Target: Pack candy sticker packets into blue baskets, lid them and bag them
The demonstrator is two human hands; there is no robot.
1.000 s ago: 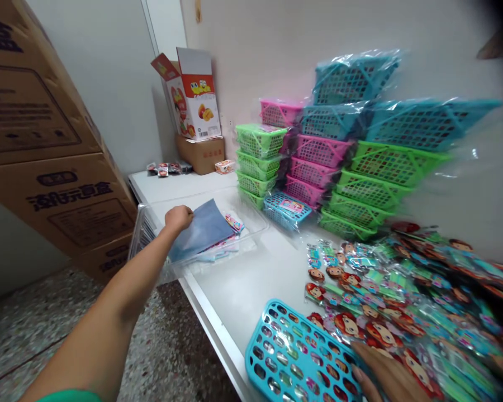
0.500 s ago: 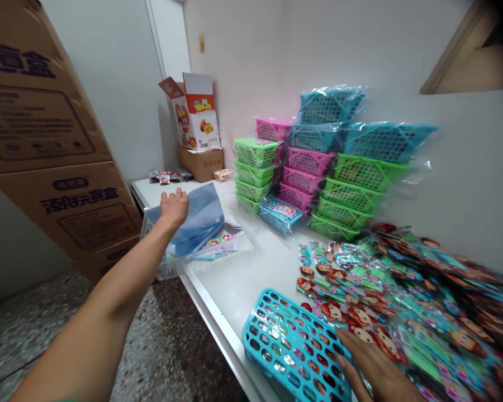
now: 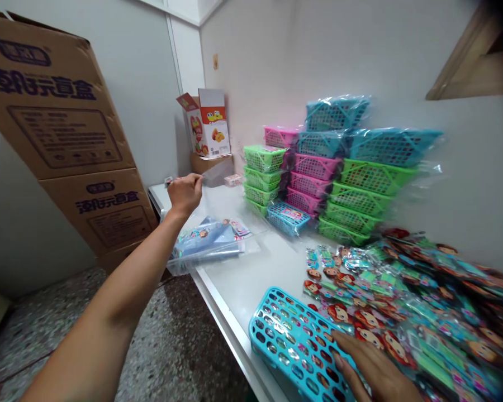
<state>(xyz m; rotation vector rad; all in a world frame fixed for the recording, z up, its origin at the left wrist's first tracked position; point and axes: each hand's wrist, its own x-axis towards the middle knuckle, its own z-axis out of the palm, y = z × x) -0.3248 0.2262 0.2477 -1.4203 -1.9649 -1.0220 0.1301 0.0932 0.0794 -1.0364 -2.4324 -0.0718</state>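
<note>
My left hand (image 3: 185, 194) is raised over a clear plastic tray (image 3: 180, 267), its fingers pinched on a thin transparent plastic bag (image 3: 218, 174). Below it in the tray lie bluish plastic sheets (image 3: 218, 245) and small printed cards (image 3: 237, 227). My right hand (image 3: 371, 371) grips the right end of a blue plastic basket (image 3: 291, 340), fingers over its lid of oval holes. Through the holes, shiny wrapped contents show. The thumb of that hand is hard to make out.
Stacked wrapped baskets in green (image 3: 263, 159), pink (image 3: 314, 166) and blue (image 3: 337, 113) stand along the wall. Many cartoon-printed packets (image 3: 371, 318) cover the table's right side. Tall cardboard boxes (image 3: 67, 128) stand at left; an open carton (image 3: 213, 125) is at the back.
My left hand has let go of the bluish sheet, which now lies in the tray, and has risen with a transparent bag. My right hand stays on the blue basket. The view has shifted slightly.
</note>
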